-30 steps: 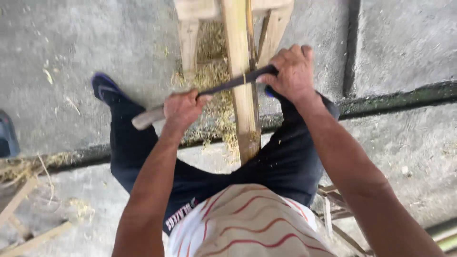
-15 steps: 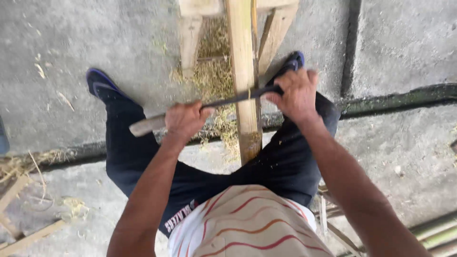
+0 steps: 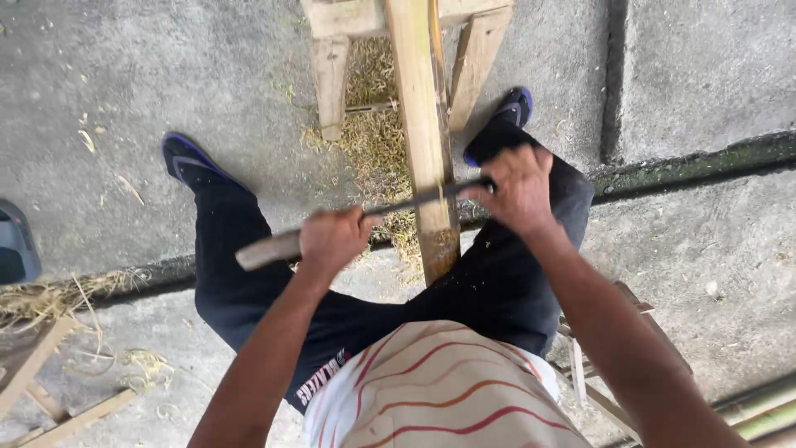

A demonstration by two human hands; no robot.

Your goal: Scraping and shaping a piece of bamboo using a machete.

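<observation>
Setting: grey concrete floor [image 3: 124, 75] crossed by a dark drain groove [image 3: 696, 162]; pale shavings [image 3: 373, 137] heaped at upper centre under a wooden trestle [image 3: 332, 58].
Workpiece: long pale bamboo slat [image 3: 419, 124], running from the top edge down the middle of the frame, its near end between the person's knees, its far part lying on the trestle.
Tool: long dark blade [image 3: 423, 197] with a worn wooden handle [image 3: 269, 247], laid crosswise on the slat at mid-frame.
Left hand [image 3: 332, 241]: fist closed tight around the handle, left of the slat.
Right hand [image 3: 514, 187]: fingers curled shut over the blade's far end, right of the slat.
Handling: the slat looks stiff, light and splintery, probably smooth-faced; the blade seems thin and rigid, best held at both ends, clear of the edge.
Surroundings: blue sandals [image 3: 186, 158] at both sides; bamboo poles [image 3: 763, 415] at lower right; wood offcuts [image 3: 50, 406] at lower left.
Change from earlier frames: the blade sits lower on the slat, nearer the body, and both hands have drawn back with it; the right foot now shows more fully.
</observation>
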